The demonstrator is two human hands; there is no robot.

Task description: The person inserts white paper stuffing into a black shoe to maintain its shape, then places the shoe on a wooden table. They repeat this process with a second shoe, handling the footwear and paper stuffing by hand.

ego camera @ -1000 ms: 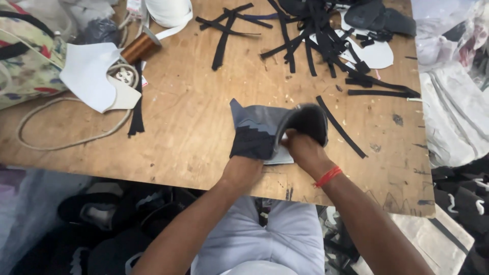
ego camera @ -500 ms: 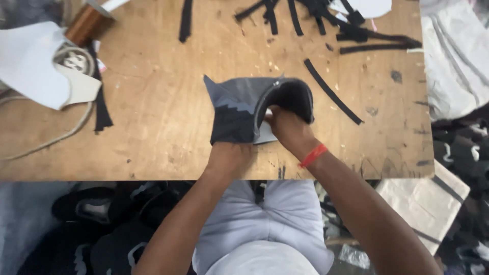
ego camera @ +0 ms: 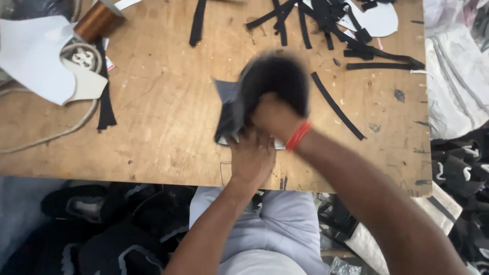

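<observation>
A dark grey and black shoe upper (ego camera: 265,86) lies in the middle of the wooden table (ego camera: 163,127), blurred by motion. My right hand (ego camera: 272,117), with a red band at the wrist, grips its rounded black part from below and lifts it. Below it, my left hand (ego camera: 249,158) presses on the lower edge of the grey piece and a white sheet beneath it. Both forearms reach up from the bottom of the view.
Several black strips (ego camera: 316,20) lie at the table's far side, one long strip (ego camera: 336,104) right of the shoe upper. White cut pieces (ego camera: 35,56), a copper-coloured spool (ego camera: 97,20) and a cord (ego camera: 51,135) sit at the left. Dark shoe parts lie on the floor.
My right hand has folded the black part of the shoe upper up and over, and the piece is now bunched. The camera has shifted closer to the table.
</observation>
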